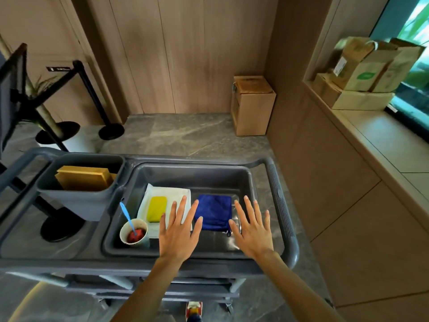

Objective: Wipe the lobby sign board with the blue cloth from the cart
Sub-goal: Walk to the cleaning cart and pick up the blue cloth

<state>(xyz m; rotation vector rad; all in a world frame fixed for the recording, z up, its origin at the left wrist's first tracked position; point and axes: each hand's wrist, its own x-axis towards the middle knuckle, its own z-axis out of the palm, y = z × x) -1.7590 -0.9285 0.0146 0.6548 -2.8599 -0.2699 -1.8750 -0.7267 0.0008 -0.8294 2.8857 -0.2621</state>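
A folded blue cloth [214,211] lies flat in the top tray of a grey cart [282,205], right of centre. My left hand [180,231] hovers over the tray just left of the cloth, palm down, fingers spread, holding nothing. My right hand [253,228] hovers just right of the cloth, also flat and spread. Both hands flank the cloth; whether they touch it cannot be told. A dark sign board on a black stand [10,89] shows at the far left edge, seen edge-on.
In the tray a yellow sponge [157,208] rests on a white cloth [162,194], beside a cup [134,233] with a blue-handled tool. A grey bin [81,196] holds tan pads. Black stanchions [111,130], a cardboard box [253,105] and a ledge with paper bags [362,68] surround the cart.
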